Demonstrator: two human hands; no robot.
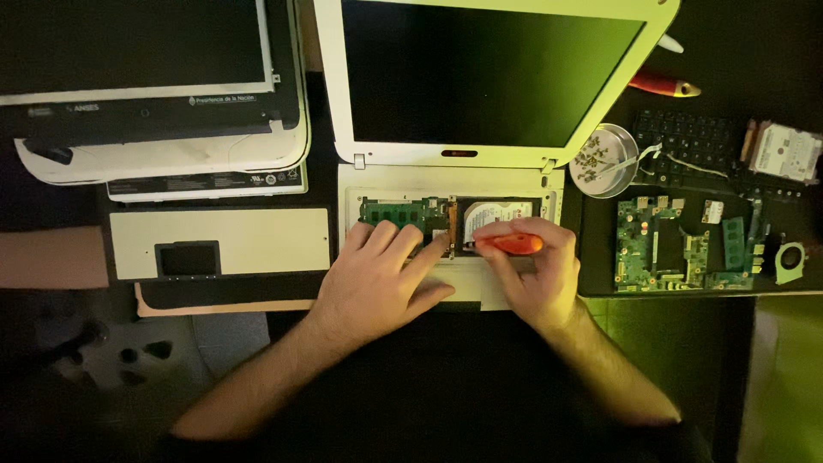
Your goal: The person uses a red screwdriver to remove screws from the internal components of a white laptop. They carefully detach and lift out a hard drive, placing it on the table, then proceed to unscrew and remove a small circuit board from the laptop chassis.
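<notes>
A white laptop [489, 163] lies open in front of me with its keyboard cover off, showing a green circuit board [399, 210] and a silver hard drive [493, 214] inside. My left hand [377, 274] rests flat on the laptop base, fingers spread over the board, index finger near the metal bracket beside the drive. My right hand [536, 270] grips an orange-handled screwdriver [514, 244] held sideways over the drive bay.
Left: a second dismantled laptop [154, 103] and a white palm-rest panel [223, 240]. Right: a small dish [604, 159], a black keyboard [694, 146], another hard drive [784, 153], a green motherboard [677, 244], a small fan [790, 257], an orange tool [664, 86].
</notes>
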